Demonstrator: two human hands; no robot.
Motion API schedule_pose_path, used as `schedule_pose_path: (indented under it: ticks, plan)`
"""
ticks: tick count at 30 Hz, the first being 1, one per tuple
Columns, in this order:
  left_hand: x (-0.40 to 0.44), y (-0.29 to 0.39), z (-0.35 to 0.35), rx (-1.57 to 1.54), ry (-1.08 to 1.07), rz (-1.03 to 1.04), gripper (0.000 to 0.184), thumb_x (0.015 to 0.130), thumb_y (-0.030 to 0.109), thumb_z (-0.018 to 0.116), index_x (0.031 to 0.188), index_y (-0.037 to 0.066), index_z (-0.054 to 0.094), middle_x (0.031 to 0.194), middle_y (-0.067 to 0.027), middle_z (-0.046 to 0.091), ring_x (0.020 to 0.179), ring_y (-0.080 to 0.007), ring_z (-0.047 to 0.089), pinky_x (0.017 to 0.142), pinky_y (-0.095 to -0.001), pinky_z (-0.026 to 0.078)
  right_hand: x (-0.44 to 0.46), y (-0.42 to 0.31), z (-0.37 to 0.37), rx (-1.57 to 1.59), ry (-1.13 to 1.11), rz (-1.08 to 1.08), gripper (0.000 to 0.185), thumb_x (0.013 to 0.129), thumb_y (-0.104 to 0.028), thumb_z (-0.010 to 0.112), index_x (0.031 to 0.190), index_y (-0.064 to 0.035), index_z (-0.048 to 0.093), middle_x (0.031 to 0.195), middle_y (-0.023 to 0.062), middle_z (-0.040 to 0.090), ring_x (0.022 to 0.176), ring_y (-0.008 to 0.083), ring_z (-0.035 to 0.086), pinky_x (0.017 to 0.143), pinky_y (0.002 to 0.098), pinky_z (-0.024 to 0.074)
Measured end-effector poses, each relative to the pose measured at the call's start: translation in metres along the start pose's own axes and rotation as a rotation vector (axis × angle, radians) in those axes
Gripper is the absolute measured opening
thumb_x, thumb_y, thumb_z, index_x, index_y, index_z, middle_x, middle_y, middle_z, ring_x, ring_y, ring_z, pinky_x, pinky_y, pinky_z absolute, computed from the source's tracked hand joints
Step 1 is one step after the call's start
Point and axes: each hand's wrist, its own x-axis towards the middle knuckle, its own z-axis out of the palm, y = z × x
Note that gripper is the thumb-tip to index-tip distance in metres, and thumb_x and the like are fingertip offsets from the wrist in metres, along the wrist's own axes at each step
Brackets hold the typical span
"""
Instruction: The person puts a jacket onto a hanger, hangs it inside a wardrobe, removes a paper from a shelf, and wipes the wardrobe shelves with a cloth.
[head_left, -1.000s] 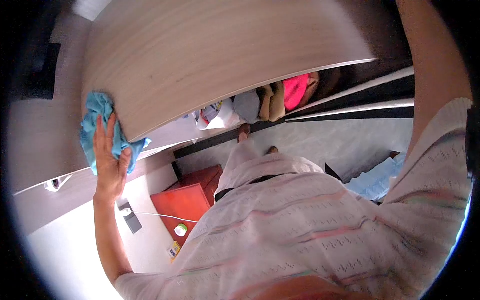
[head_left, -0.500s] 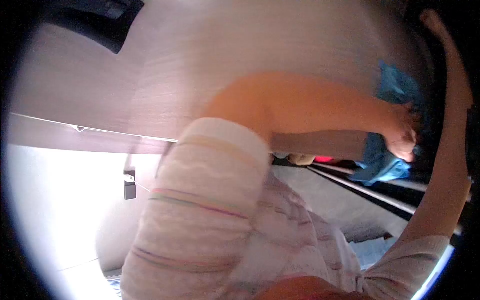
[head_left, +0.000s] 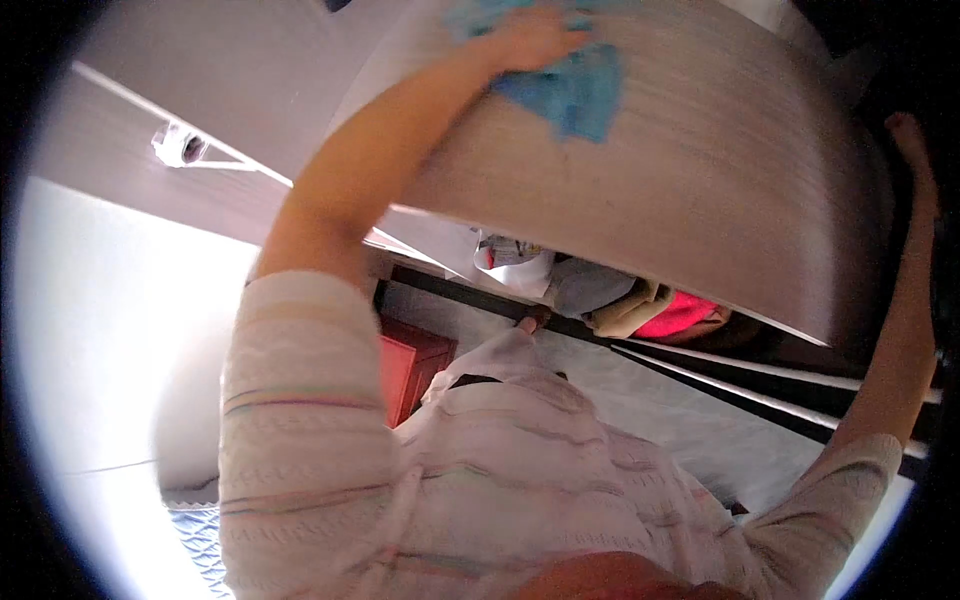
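Observation:
My left hand (head_left: 535,38) is at the top of the view, pressing a blue cloth (head_left: 575,95) against a wood-grain panel (head_left: 690,190). Its fingers are bent over the cloth and a little blurred. Part of the cloth spreads out below the hand. At the far right, my right hand (head_left: 910,138) is raised beside the dark area past the panel's side. Shadow hides its fingers, and I cannot see whether it holds anything.
Beneath the panel's lower edge are folded clothes (head_left: 625,300) in grey, tan and red. A red box-like piece of furniture (head_left: 412,365) stands lower left. Pale rails (head_left: 730,395) run at lower right. A small white fitting (head_left: 180,145) is at upper left.
My left hand has swept from the panel's right side to the upper middle, taking the blue cloth along. The view has shifted, showing more of the clothes. My right arm stays raised at the right.

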Motion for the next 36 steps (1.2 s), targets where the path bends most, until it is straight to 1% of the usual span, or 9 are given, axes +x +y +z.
schedule_pose_path:
  ticks: [1,2,12,15,17,20,25,27,36]
  plan:
    - [-0.045,-0.001,-0.031,0.351,0.217,0.133,0.034,0.081,0.015,0.057,0.114,0.006,0.056,0.128,-0.0155,0.046,0.116,-0.0285,0.045,0.1,-0.0402,0.034,0.004,-0.002,-0.003,0.001,0.008,-0.005,0.008,0.075,-0.005,0.051,0.077,-0.0031,0.059,0.072,0.0066,0.057,0.063,0.0182,0.053,0.059,0.0313,0.0448]
    - [-0.09,-0.035,-0.011,-0.035,0.121,-0.507,0.048,0.092,0.039,0.038,0.129,0.009,0.041,0.131,-0.0175,0.041,0.119,-0.034,0.041,0.101,-0.0388,0.031,0.01,-0.004,-0.004,0.011,0.014,-0.012,0.008,0.075,-0.005,0.051,0.077,-0.0031,0.059,0.072,0.0066,0.057,0.064,0.0182,0.053,0.059,0.0312,0.0448]
    - [-0.249,0.13,-0.11,-0.265,0.157,-0.726,0.046,0.093,0.038,0.037,0.13,0.01,0.041,0.138,-0.0188,0.033,0.133,-0.0315,0.021,0.108,-0.0442,0.016,0.047,-0.054,0.003,0.105,-0.025,-0.096,0.007,0.072,-0.004,0.052,0.075,-0.0038,0.058,0.071,0.0067,0.058,0.064,0.0182,0.055,0.061,0.0306,0.0457]
    - [-0.252,0.162,-0.126,-1.08,0.554,-1.09,0.047,0.088,0.038,0.048,0.119,0.002,0.05,0.121,-0.0166,0.051,0.118,-0.0277,0.043,0.103,-0.0416,0.028,0.045,-0.101,0.007,0.091,-0.104,-0.202,0.009,0.074,-0.006,0.051,0.077,-0.0032,0.059,0.072,0.0064,0.058,0.064,0.0171,0.055,0.06,0.0299,0.046]
    - [-0.249,0.167,-0.139,-1.832,1.025,-0.96,0.041,0.086,0.035,0.05,0.109,0.0,0.055,0.103,-0.0103,0.062,0.092,-0.0252,0.059,0.091,-0.0402,0.042,0.051,-0.131,0.008,0.205,-0.302,-0.332,0.012,0.077,-0.008,0.052,0.083,-0.0025,0.061,0.076,0.0065,0.06,0.066,0.0162,0.056,0.062,0.0298,0.0469]
    - [-0.256,0.162,-0.128,-2.361,1.127,-0.189,0.039,0.086,0.03,0.048,0.111,0.0,0.055,0.104,-0.0128,0.062,0.095,-0.0272,0.058,0.093,-0.0411,0.04,0.009,-0.209,0.012,0.46,-0.312,-0.423,0.022,0.08,-0.013,0.052,0.097,-0.0017,0.061,0.086,0.0075,0.062,0.076,0.0146,0.058,0.068,0.0294,0.0475]
    - [-0.193,0.182,-0.166,-2.027,1.315,-0.511,0.065,0.078,0.039,0.049,0.131,0.002,0.038,0.133,-0.014,0.041,0.118,-0.0312,0.041,0.106,-0.0385,0.025,-0.128,-0.34,-0.058,1.109,-0.592,-0.683,0.062,0.084,-0.056,0.046,0.126,-0.0102,0.046,0.119,0.0146,0.052,0.11,0.0254,0.051,0.095,0.043,0.0378]
    - [-0.186,0.165,-0.154,-2.029,1.31,-0.364,0.053,0.087,0.035,0.042,0.131,0.005,0.038,0.128,-0.0137,0.046,0.116,-0.0289,0.045,0.101,-0.0391,0.034,-0.177,-0.376,-0.078,1.367,-0.737,-0.985,0.065,0.084,-0.059,0.043,0.129,-0.0113,0.043,0.121,0.0148,0.05,0.11,0.0256,0.049,0.096,0.0446,0.0361]
    - [-0.198,0.112,-0.155,-2.19,1.144,-0.348,0.048,0.079,0.03,0.053,0.116,-0.001,0.051,0.115,-0.0157,0.056,0.103,-0.0308,0.052,0.096,-0.0418,0.038,-0.196,-0.432,-0.094,1.582,-0.814,-0.575,0.042,0.081,-0.043,0.061,0.098,-0.0036,0.059,0.091,0.0038,0.062,0.08,0.0128,0.059,0.071,0.0252,0.0482]
